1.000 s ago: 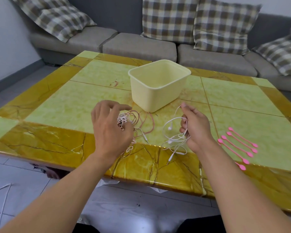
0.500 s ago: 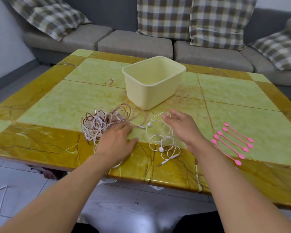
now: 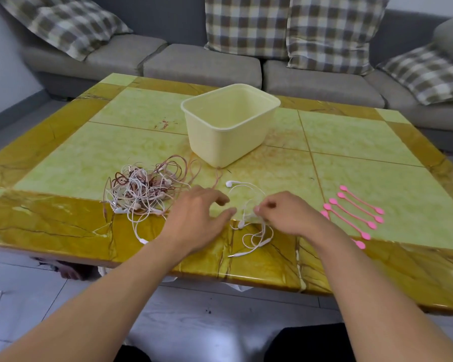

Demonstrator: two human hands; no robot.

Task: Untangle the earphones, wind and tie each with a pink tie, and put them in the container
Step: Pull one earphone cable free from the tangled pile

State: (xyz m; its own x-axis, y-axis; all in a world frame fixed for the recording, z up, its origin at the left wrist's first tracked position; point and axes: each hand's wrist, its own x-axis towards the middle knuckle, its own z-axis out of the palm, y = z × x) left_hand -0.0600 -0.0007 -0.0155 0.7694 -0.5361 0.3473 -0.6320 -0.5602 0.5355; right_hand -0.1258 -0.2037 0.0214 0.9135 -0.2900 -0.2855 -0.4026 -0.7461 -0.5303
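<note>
The white earphone (image 3: pixel 248 218), lately freed from the tangle (image 3: pixel 144 190), is now pinched by the right hand (image 3: pixel 288 215), the left hand (image 3: pixel 199 218) lying open beside it; winding is judged next.

— Where is the camera looking from?

— From my head, the only view there is. It faces forward and down over the near edge of the table (image 3: pixel 63 231), with both my forearms coming up from the bottom of the frame.

— How close?

— Near enough that my left hand (image 3: pixel 196 220) and right hand (image 3: pixel 285 215) sit just below the middle. The lens is wide, so the table edges bow.

— How far does it reach?

— Across the whole tabletop to the grey sofa (image 3: pixel 201 64) behind it, with floor tiles showing under the near edge.
</note>
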